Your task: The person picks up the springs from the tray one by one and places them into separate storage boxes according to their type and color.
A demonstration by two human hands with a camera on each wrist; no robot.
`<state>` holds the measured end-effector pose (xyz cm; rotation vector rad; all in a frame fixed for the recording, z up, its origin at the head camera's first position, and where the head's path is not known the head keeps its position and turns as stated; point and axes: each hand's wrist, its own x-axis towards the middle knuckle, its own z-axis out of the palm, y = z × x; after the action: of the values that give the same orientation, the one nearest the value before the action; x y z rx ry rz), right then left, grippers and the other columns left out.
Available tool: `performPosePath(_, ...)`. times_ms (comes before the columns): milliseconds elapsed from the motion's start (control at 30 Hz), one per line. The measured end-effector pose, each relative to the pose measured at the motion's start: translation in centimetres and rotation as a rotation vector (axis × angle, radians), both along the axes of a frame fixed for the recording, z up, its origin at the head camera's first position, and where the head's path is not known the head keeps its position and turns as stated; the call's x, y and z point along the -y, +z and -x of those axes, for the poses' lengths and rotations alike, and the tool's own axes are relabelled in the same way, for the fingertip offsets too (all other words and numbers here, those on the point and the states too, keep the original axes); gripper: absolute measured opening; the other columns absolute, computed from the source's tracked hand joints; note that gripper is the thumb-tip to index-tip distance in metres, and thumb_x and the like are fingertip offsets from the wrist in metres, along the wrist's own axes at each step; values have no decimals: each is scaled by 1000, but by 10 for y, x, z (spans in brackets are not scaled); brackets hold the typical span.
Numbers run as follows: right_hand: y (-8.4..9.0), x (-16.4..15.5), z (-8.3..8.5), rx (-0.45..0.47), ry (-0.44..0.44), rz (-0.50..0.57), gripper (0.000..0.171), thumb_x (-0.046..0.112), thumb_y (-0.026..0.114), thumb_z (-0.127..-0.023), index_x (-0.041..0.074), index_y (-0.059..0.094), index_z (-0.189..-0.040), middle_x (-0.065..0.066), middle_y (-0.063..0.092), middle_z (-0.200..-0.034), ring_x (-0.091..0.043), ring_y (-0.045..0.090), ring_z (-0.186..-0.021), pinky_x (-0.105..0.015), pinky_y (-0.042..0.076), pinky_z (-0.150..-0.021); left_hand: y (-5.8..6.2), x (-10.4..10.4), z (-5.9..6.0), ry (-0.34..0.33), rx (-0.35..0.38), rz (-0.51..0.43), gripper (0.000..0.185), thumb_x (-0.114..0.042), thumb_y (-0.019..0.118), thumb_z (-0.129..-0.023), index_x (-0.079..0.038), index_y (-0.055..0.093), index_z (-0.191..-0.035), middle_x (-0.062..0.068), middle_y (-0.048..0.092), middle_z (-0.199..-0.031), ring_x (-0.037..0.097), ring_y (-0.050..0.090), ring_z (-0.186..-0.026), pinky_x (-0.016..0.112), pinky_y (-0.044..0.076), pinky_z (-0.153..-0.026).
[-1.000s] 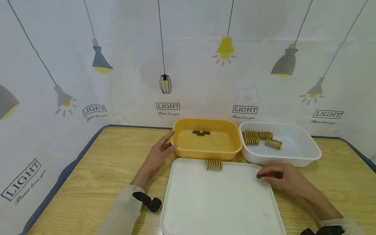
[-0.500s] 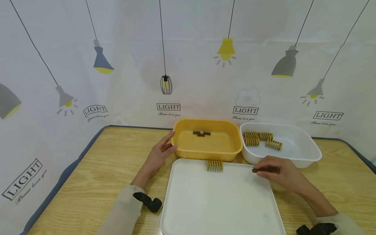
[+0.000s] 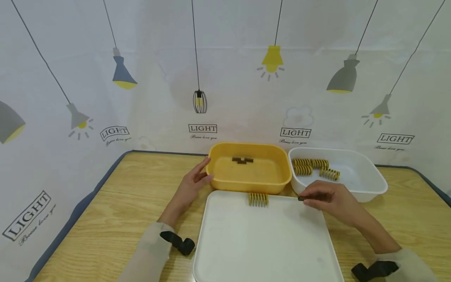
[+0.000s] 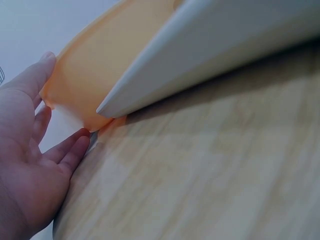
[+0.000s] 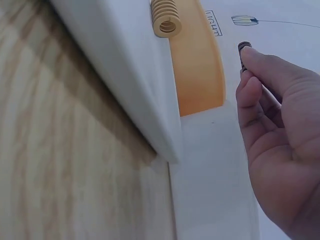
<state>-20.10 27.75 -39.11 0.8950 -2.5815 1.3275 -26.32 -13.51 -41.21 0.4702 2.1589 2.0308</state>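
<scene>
Above white tray [image 3: 267, 243], right hand [image 3: 331, 201] fingers pinching small dark, seemingly coiled spring [image 3: 302, 198]

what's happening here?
A person is handling springs at a wooden table. The right hand pinches a small dark spring above the white tray. The left hand rests open against the yellow bin, which holds dark springs. One yellow spring lies on the tray; others lie in the white bin.
</scene>
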Motion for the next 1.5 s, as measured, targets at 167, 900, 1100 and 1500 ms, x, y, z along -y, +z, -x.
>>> performPosePath(167, 7, 5, 4, -30, 11, -14, 23, 2, 72, -83, 15, 71, -103, 2, 67, -94, -13, 62, -76, -25, 54, -59, -3, 1, 2, 7, 1, -3, 61, -17, 60, -96, -14, 32, -150, -6, 21, -156, 33, 38, -132, 41, 35, -106)
performPosePath(900, 25, 42, 27, -25, -37, -81, 19, 14, 73, -85, 19, 72, -103, 8, 69, -96, -10, 65, -83, -23, 55, -72, -27, 4, 13, 36, -23, 2, 60, -23, 62, -94, -24, 37, -149, -13, 24, -154, 28, 43, -129, 38, 39, -103)
performPosePath(1100, 25, 52, 35, 24, -43, -67, 16, 19, 72, -86, 19, 72, -102, 6, 69, -98, -12, 65, -85, -25, 55, -72, -11, 3, 5, 7, 6, -18, 61, -18, 61, -95, -17, 33, -150, -7, 21, -156, 35, 39, -131, 41, 37, -105)
performPosePath(1500, 28, 65, 56, 83, -95, -133, 20, 33, 69, -89, 22, 72, -105, 7, 68, -99, -11, 63, -86, -26, 54, -74, -3, 1, 2, 6, 7, -9, 62, -16, 60, -96, -14, 32, -150, -6, 21, -156, 32, 41, -130, 37, 39, -104)
